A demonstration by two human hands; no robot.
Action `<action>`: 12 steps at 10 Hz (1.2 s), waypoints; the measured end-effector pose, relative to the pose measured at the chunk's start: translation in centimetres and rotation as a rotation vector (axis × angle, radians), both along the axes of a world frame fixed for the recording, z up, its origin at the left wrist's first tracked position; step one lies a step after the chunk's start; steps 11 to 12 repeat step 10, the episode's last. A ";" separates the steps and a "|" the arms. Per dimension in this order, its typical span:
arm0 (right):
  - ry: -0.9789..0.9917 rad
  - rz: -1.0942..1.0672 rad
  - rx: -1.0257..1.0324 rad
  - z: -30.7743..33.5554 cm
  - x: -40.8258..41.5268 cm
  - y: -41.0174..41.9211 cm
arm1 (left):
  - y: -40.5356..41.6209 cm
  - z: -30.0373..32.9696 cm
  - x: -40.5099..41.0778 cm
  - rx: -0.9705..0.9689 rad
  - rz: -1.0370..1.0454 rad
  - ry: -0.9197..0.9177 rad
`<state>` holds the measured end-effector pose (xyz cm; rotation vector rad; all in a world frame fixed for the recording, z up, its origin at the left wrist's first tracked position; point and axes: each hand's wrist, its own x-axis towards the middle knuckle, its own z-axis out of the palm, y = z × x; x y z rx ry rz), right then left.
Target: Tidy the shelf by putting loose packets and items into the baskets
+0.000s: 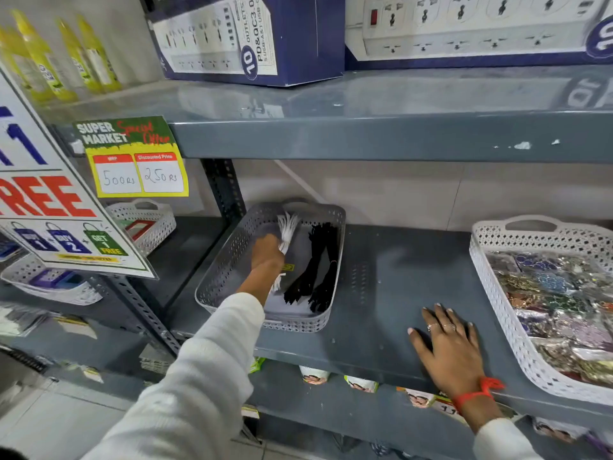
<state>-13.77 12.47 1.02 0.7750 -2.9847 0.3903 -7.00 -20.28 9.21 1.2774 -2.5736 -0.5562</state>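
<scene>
— Where is your left hand (pixel 265 252)?
— Inside the grey perforated plastic basket (pixel 232 257) on the grey metal shelf (pixel 381 287), closed around a bundle of white tasselled cords (pixel 288 229); a bundle of black cords (pixel 318 263) lies just beside it.
— And your right hand (pixel 447 343)?
— Flat and spread on the shelf, holding nothing, near the white lattice basket (pixel 497 280) of glittery packets (pixel 557 303).

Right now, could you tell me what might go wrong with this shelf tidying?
The left hand gripping the white bundle could snag the black bundles beside it in the grey basket. The white basket, heaped with shiny packets, seems to overhang the shelf edge and might tip.
</scene>
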 end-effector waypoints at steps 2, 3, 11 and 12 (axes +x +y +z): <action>0.004 0.003 0.010 0.2 0.0 -0.2 | 0.7 -0.8 0.1 0.093 -0.041 -0.036; 0.001 0.016 0.018 0.3 0.1 -0.1 | 0.8 -0.5 0.3 0.128 -0.035 -0.013; -0.064 0.063 -0.152 2.1 1.0 0.6 | 8.8 4.2 1.5 -0.204 -0.006 0.389; -0.064 0.063 -0.152 2.1 1.0 0.6 | 8.8 4.2 1.5 -0.204 -0.006 0.389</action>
